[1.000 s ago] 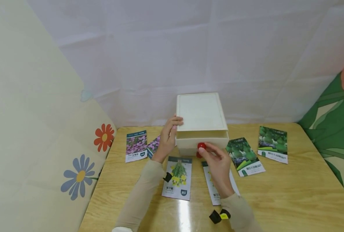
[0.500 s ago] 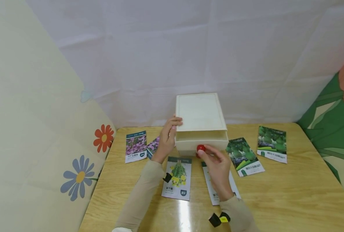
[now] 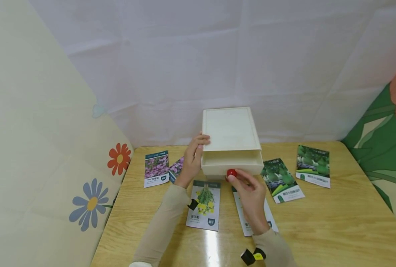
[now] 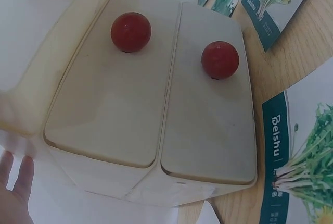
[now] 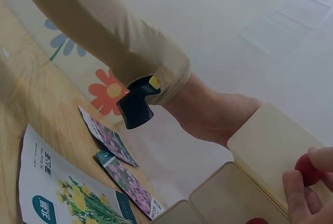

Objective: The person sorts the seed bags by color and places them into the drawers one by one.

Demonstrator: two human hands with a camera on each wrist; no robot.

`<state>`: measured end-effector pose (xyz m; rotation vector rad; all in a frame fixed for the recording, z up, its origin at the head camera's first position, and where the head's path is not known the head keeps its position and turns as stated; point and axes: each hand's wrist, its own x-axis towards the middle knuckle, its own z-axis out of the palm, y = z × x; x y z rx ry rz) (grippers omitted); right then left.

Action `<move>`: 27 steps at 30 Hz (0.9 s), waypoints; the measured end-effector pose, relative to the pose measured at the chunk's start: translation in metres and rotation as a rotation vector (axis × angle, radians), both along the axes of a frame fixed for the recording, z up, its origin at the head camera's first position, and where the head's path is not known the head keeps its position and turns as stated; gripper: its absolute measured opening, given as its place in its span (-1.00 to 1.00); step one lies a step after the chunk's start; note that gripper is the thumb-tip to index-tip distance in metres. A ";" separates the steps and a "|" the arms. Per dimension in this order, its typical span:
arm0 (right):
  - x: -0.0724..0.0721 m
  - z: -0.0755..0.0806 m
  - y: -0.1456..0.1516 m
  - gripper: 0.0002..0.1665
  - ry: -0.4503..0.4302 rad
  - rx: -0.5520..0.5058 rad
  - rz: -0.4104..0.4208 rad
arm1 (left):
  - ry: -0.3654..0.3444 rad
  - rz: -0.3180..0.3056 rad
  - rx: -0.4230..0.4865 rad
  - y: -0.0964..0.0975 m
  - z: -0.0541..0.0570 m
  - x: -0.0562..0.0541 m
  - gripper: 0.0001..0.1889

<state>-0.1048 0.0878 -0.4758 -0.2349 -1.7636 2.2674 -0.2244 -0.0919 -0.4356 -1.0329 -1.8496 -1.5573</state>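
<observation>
A small white drawer cabinet stands at the back of the wooden table, its top drawer partly pulled out. My right hand pinches that drawer's round red knob between thumb and fingers. My left hand rests against the cabinet's left side, fingertips over the top edge; its fingers look fairly straight in the left wrist view. Below, two lower drawers with red knobs, the middle knob and the bottom knob, are pushed in. No contents show in the visible part of the open drawer.
Seed packets lie around the cabinet: purple-flower packets at left, a yellow-flower packet in front and another under my right forearm, green gourd packets at right. A white cloth hangs behind the table.
The top drawer has slid further out toward me, with my right hand drawing back on its knob. My left hand has kept its place on the cabinet.
</observation>
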 end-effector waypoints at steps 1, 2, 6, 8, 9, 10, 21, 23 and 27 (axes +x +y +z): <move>0.000 0.000 0.000 -0.55 -0.009 0.006 -0.002 | 0.000 -0.002 0.000 0.000 0.000 0.000 -0.68; 0.001 0.000 0.000 -0.55 -0.012 0.006 -0.004 | 0.000 -0.003 0.000 0.000 0.000 0.000 -0.68; 0.004 0.001 -0.001 -0.54 -0.031 0.012 -0.005 | -0.002 -0.010 -0.003 -0.001 -0.001 0.000 -0.69; 0.006 0.001 -0.001 -0.55 -0.031 0.014 -0.002 | -0.005 -0.011 -0.004 -0.001 0.000 0.000 -0.69; 0.007 0.001 -0.001 -0.55 -0.031 0.014 -0.001 | -0.006 -0.010 -0.004 -0.001 0.000 0.000 -0.70; 0.008 0.001 -0.001 -0.55 -0.030 0.018 -0.002 | -0.008 -0.008 -0.004 -0.001 0.000 0.000 -0.70; 0.017 0.000 0.002 -0.55 -0.056 0.035 0.007 | -0.007 0.012 -0.008 0.001 0.002 0.001 -0.69; 0.018 0.000 0.002 -0.55 -0.062 0.033 0.009 | -0.010 0.014 -0.008 0.001 0.002 0.001 -0.69; 0.022 -0.001 0.003 -0.54 -0.068 0.034 0.028 | -0.015 0.021 -0.008 0.001 0.001 0.001 -0.69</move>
